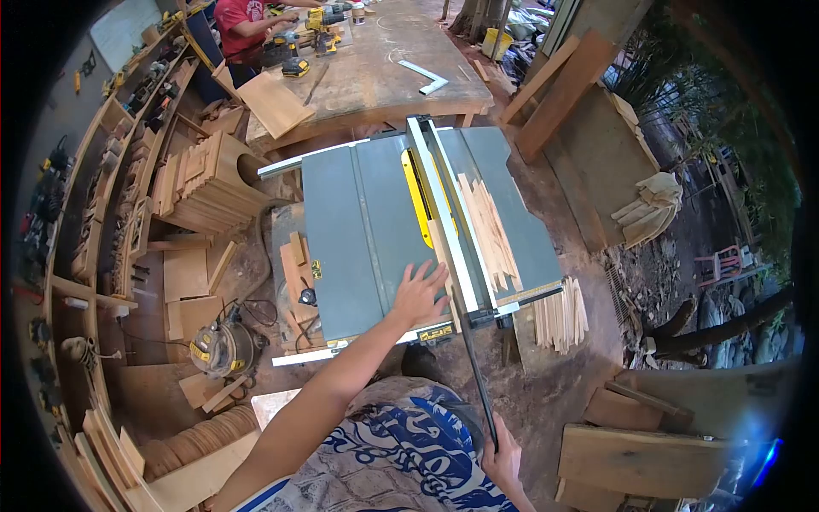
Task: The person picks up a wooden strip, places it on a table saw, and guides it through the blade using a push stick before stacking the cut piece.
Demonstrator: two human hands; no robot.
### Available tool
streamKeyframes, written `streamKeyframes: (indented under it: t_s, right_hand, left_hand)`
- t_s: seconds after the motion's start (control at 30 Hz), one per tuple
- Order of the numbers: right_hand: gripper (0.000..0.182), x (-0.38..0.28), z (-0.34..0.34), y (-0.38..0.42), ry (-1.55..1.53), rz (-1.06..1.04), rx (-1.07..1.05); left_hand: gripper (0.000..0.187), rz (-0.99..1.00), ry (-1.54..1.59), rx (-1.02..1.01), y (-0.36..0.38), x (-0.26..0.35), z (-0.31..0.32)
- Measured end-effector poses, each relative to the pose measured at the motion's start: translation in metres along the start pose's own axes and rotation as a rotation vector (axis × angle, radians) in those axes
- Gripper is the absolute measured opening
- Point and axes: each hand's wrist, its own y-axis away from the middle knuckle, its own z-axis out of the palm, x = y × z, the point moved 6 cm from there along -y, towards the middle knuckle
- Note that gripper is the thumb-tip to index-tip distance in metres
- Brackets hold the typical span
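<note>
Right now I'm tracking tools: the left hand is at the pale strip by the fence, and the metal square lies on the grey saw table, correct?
No, the head view shows the metal square on the wooden workbench, not the grey saw table; the left hand is at the pale strip by the fence.

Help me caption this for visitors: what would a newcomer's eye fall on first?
Probably the grey saw table in the middle, with its bright yellow plate beside the long fence. Next, the left hand, spread at the fence's near end. Beyond, a person in red stands by the wooden bench.
</note>
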Motion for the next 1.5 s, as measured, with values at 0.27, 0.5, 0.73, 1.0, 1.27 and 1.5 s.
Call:
streamKeyframes:
  t_s: [0.27, 0.5, 0.73, 1.0, 1.27, 1.5]
  right_hand:
    - [0.071, -0.01, 0.008, 0.003, 0.144, 0.173, -0.26]
    - [0.08, -0.007, 0.041, -0.033, 0.205, 0.226, -0.287]
    - [0.085, -0.021, 0.051, -0.078, 0.158, 0.251, -0.261]
    - [0.084, -0.035, 0.07, -0.143, 0.142, 0.214, -0.254]
    - [0.087, -0.048, 0.09, -0.213, 0.108, 0.147, -0.229]
    - [0.085, -0.064, 0.103, -0.283, 0.031, 0.172, -0.284]
  left_hand:
    - [0.055, 0.002, -0.141, -0.072, -0.043, -0.04, 0.004]
    - [0.054, 0.015, -0.17, -0.09, -0.055, -0.051, 0.003]
    - [0.053, 0.028, -0.157, -0.037, -0.078, -0.072, 0.001]
    - [0.051, 0.065, -0.224, -0.052, -0.131, -0.123, -0.009]
    - [0.05, 0.02, -0.303, -0.048, -0.183, -0.174, -0.007]
    - [0.054, -0.094, -0.289, -0.089, -0.229, -0.229, 0.001]
